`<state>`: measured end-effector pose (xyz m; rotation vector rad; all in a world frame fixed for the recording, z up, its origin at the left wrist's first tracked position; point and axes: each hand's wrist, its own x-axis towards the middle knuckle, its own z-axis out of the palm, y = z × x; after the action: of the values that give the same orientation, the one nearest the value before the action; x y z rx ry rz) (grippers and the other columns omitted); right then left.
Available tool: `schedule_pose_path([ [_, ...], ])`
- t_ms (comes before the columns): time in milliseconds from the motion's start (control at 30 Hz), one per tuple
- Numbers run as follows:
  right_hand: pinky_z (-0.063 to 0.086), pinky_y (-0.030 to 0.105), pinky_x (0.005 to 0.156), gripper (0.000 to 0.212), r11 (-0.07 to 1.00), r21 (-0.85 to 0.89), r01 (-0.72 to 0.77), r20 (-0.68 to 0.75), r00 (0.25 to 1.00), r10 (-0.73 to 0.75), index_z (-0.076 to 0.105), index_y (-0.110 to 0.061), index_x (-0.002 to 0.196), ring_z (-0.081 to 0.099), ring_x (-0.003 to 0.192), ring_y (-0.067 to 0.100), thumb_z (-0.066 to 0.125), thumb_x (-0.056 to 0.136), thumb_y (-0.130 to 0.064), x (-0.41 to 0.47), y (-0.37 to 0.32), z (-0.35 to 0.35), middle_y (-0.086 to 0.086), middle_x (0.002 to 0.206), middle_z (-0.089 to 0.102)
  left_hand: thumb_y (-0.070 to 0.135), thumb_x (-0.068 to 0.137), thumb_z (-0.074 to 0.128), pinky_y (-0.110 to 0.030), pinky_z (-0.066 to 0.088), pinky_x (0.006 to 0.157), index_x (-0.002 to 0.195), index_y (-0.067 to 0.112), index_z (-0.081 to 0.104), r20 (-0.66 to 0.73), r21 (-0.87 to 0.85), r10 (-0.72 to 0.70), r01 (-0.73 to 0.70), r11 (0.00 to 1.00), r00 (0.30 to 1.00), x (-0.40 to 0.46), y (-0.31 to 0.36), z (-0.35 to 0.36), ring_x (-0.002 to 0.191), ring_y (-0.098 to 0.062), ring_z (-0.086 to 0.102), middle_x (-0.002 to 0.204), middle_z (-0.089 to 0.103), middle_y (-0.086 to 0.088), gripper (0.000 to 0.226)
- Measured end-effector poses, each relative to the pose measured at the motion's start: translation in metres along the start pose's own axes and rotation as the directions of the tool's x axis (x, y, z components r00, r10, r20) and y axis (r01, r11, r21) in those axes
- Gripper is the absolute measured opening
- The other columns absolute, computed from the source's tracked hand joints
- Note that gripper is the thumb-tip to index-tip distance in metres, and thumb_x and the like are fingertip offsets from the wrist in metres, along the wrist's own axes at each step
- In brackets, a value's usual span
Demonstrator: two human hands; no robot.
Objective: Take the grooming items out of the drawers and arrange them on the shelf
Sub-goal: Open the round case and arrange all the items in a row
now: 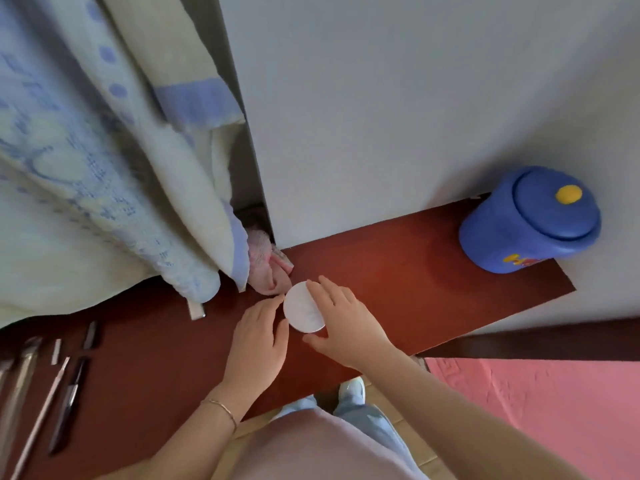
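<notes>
A white round cotton pad, or a stack of them, point(302, 310) lies on the dark red shelf point(398, 265) near its middle. My right hand point(341, 317) reaches over it from the right, fingers resting on its top edge and thumb at its lower rim. My left hand point(258, 337) lies flat on the shelf just left of the pad, fingertips touching its left edge. Several grooming tools point(65, 393), long thin metal and dark ones, lie in a row at the shelf's left end.
A blue lidded jar with a yellow knob point(533, 220) stands at the shelf's right end against the white wall. A pale blue-patterned towel point(104, 168) hangs over the left, a pink cloth point(270, 271) under it. A pink bedspread point(554, 410) lies lower right.
</notes>
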<state>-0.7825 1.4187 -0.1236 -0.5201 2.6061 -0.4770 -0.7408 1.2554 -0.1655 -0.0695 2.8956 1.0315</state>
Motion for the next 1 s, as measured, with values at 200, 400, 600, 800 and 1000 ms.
schedule_pose_path([
  [200, 0.036, 0.036, 0.104, 0.086, 0.991, -0.099, 0.091, -0.026, 0.995, -0.094, 0.014, -0.021, 0.148, 0.033, 0.128, 0.026, 0.062, 0.081, -0.046, 0.013, 0.0, 0.003, 0.006, 0.147, 0.028, 0.01, 0.09, 0.051, -0.025, 0.033, 0.099, 0.13, 0.016, 0.05, -0.036, 0.045, -0.124, 0.125, 0.991, 0.992, -0.007, 0.012, 0.014, 0.117, -0.017, 0.047, 0.128, 0.053, 0.001, 0.041],
  [400, 0.034, 0.031, 0.101, 0.084, 0.961, 0.256, 0.103, -0.003, 0.994, -0.106, 0.023, -0.021, 0.145, 0.034, 0.125, 0.021, 0.068, 0.076, -0.037, 0.017, 0.004, -0.022, 0.001, 0.14, 0.032, 0.013, 0.095, 0.047, -0.022, 0.047, 0.087, 0.112, 0.015, 0.061, 0.239, -0.813, -0.623, 0.504, 0.29, 0.745, 0.005, 0.053, -0.014, 0.116, -0.022, 0.053, 0.113, 0.06, -0.001, 0.022],
  [600, 0.038, 0.007, 0.078, 0.081, 0.847, 0.509, 0.151, 0.035, 0.98, -0.196, 0.026, -0.033, 0.143, 0.038, 0.121, 0.004, 0.07, 0.076, -0.025, 0.003, 0.007, -0.058, -0.012, 0.138, 0.031, 0.058, 0.087, 0.046, -0.034, 0.055, 0.07, 0.12, 0.022, 0.061, 0.601, -0.791, -0.401, 0.586, -0.175, 0.692, 0.019, 0.078, -0.026, 0.108, -0.023, 0.062, 0.118, 0.066, -0.007, 0.051],
  [800, 0.039, 0.009, 0.078, 0.078, 0.878, 0.444, 0.179, -0.005, 0.98, -0.197, 0.03, -0.034, 0.138, 0.042, 0.111, -0.001, 0.072, 0.073, -0.043, 0.0, 0.004, -0.067, -0.016, 0.13, 0.036, 0.074, 0.065, 0.042, -0.038, 0.055, 0.077, 0.118, 0.027, 0.059, 0.553, -0.801, -0.401, 0.599, -0.012, 0.73, 0.024, 0.09, -0.026, 0.105, -0.018, 0.064, 0.115, 0.067, -0.002, 0.073],
  [1000, 0.052, 0.031, 0.085, 0.068, 0.907, 0.391, 0.158, -0.017, 0.986, -0.164, 0.038, -0.033, 0.126, 0.053, 0.104, 0.007, 0.071, 0.067, -0.041, 0.001, 0.005, -0.074, -0.015, 0.122, 0.046, 0.064, 0.082, 0.037, -0.036, 0.056, 0.073, 0.12, 0.021, 0.058, 0.554, -0.784, -0.393, 0.619, 0.052, 0.734, 0.027, 0.09, -0.031, 0.095, -0.02, 0.067, 0.11, 0.068, -0.007, 0.062],
])
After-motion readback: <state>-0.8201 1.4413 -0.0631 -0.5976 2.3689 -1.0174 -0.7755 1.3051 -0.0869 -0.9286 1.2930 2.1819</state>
